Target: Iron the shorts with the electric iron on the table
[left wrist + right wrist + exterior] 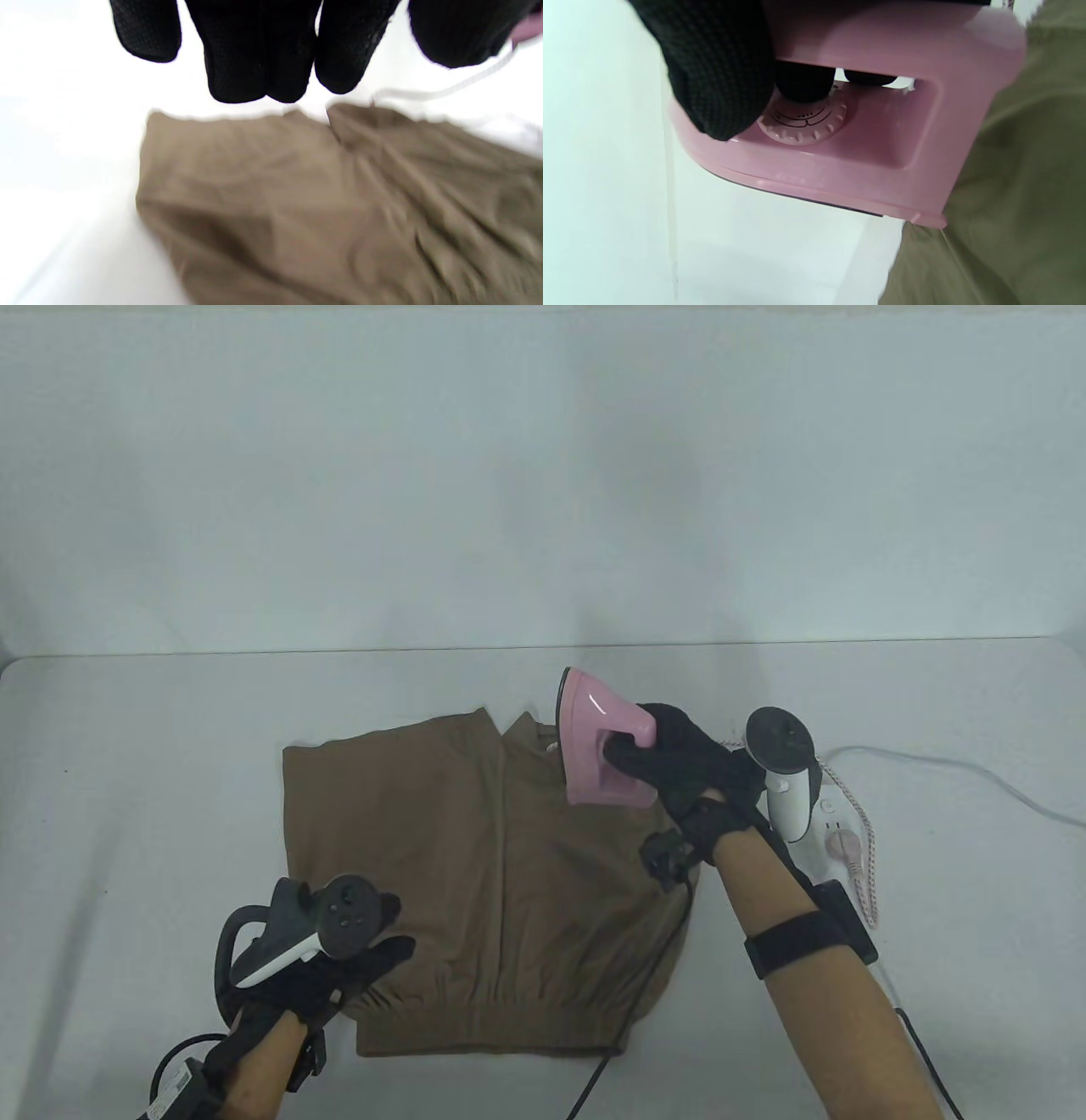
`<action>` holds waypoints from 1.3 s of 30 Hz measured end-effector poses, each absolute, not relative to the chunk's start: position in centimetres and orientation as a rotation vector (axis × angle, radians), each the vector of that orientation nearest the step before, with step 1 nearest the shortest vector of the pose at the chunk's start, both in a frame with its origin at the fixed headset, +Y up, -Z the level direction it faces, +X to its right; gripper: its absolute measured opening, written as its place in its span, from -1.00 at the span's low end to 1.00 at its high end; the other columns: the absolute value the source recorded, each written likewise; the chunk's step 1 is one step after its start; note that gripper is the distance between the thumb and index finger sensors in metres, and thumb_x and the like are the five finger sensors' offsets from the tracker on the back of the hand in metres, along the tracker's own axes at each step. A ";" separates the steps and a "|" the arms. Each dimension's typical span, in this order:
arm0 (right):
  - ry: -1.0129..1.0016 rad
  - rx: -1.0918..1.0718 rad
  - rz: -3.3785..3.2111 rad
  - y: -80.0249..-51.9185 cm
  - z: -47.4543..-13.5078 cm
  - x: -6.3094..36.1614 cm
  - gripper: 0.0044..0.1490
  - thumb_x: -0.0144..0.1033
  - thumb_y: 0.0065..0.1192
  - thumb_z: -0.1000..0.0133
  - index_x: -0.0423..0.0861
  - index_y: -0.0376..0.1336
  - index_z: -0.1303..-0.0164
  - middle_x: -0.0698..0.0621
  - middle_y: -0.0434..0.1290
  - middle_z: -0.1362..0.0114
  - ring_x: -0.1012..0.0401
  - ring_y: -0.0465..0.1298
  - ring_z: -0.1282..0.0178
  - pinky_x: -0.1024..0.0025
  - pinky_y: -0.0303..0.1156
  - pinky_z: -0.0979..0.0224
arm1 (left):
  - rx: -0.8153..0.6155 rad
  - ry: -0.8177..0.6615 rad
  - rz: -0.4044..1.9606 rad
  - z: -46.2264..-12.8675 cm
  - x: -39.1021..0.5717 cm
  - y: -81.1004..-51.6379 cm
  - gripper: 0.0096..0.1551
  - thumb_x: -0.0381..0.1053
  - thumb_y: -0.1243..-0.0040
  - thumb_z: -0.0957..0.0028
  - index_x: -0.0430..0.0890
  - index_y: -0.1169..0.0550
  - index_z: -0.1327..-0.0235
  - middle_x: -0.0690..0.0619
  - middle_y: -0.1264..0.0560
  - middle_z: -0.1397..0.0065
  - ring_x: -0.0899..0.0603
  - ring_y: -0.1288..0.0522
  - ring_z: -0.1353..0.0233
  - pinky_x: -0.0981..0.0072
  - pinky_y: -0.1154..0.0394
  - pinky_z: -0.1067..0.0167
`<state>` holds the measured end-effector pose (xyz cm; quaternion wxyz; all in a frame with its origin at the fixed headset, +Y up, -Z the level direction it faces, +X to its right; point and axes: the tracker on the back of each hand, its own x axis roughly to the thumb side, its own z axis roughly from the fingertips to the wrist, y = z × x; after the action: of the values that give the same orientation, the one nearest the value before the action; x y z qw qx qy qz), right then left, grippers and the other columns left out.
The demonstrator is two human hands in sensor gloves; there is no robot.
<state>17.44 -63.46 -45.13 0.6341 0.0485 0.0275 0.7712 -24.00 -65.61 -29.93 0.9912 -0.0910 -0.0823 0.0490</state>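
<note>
Brown shorts [484,891] lie flat on the white table [127,780], waistband toward the front edge. My right hand [679,763] grips the handle of a pink electric iron [594,738], held tilted over the shorts' far right leg. The right wrist view shows the iron [882,140], its dial [804,123] and my gloved fingers [721,76] around the handle, with the shorts [1018,212] beside it. My left hand [348,976] rests with fingers spread at the shorts' front left part. The left wrist view shows its fingers [254,55] hanging free above the shorts [339,212].
The iron's pink braided cord and plug [848,848] lie on the table right of my right arm. A white cable [950,768] runs to the right edge. A black glove cable [628,1018] crosses the shorts' right side. A pale wall [543,475] stands behind the table.
</note>
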 end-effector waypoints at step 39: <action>-0.238 -0.640 1.695 -74.9 -57.1 28.0 -0.36 -0.14 0.66 0.05 0.34 0.30 -0.18 0.33 0.47 -0.38 0.14 0.47 -0.56 -0.09 0.24 -0.62 | 0.100 -0.141 0.056 -28.5 -24.0 -65.2 -0.27 0.43 -0.13 -0.03 0.16 -0.48 -0.44 0.08 -0.45 -0.57 -0.23 -0.46 -0.53 -0.38 -0.25 -0.48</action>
<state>27.96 -74.92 -57.06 0.6110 -0.2773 -0.1032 0.7342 -23.97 -65.21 -28.49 0.9959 0.0501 -0.0703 0.0282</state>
